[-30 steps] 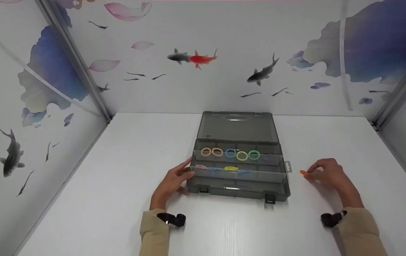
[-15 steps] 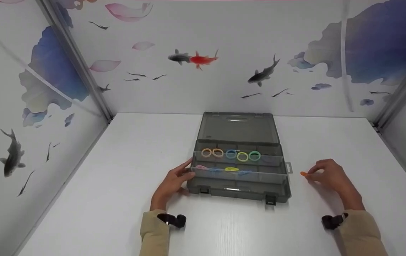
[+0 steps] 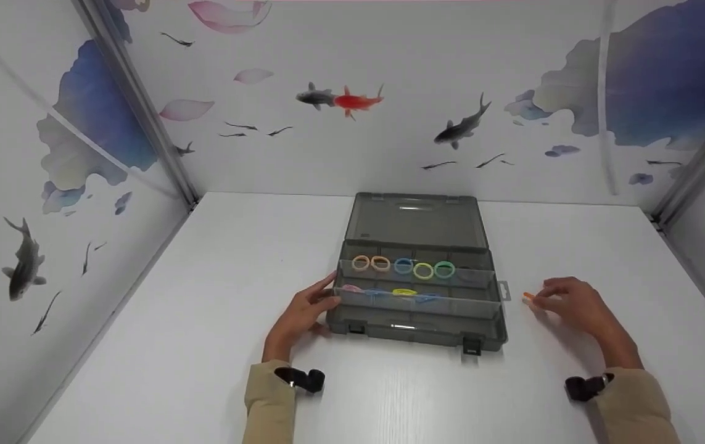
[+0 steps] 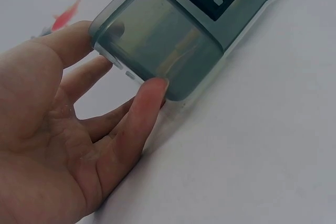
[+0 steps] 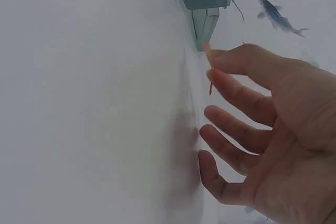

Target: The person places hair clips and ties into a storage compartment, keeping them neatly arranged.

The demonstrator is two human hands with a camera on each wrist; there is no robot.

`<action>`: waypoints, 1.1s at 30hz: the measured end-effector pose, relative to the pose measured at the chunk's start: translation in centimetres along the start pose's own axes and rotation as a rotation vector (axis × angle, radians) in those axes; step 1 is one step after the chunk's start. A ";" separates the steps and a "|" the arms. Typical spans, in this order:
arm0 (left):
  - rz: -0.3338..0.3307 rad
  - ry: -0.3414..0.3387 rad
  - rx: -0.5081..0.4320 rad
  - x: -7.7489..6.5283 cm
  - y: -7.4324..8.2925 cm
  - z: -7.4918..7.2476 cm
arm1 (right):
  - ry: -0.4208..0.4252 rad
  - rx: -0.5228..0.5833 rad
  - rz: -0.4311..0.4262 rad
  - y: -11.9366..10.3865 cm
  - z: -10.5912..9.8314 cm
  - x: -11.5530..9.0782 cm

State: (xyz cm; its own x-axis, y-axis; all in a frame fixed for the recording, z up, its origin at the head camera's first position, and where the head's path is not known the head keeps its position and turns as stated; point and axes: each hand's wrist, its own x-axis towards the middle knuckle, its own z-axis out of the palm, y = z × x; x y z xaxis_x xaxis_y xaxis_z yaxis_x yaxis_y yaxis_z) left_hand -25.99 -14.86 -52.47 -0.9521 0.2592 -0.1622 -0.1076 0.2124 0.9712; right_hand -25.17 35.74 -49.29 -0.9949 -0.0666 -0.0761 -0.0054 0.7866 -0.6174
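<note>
A grey translucent storage box (image 3: 417, 339) lies on the table with its lid folded back. My left hand (image 3: 300, 317) holds its left end; in the left wrist view, fingers reach around the box's corner (image 4: 194, 77). To the right of the box, my right hand (image 3: 574, 305) pinches a small thin orange piece (image 5: 207, 48) between thumb and index finger, close over the table. Its exact kind I cannot tell. The other fingers of that hand are loosely bent. Coloured rings, among them a green ring (image 3: 445, 270), stand in the box's back row.
Small looped items, including a yellow one (image 3: 404, 291), lie in the middle row. The raised lid (image 3: 417, 219) leans toward the back wall. A hanging tab (image 3: 504, 291) sticks out on the box's right side. Printed walls enclose the white table (image 3: 222, 259).
The orange piece has turned slightly between my right fingertips and shows thinner now. My left hand stays at the box. The head view has shifted a little.
</note>
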 end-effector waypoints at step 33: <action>-0.007 0.003 -0.004 0.2 0.1 0.1 | 0.061 0.024 -0.328 -8.7 1.4 -0.8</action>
State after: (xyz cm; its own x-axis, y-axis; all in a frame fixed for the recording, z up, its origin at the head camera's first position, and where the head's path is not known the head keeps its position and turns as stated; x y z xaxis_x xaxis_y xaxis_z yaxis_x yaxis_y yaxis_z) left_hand -26.14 -14.65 -52.42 -0.9521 0.2549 -0.1689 -0.1160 0.2102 0.9708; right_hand -24.15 28.07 -44.98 -0.9447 -0.2765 0.1765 -0.3249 0.7146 -0.6195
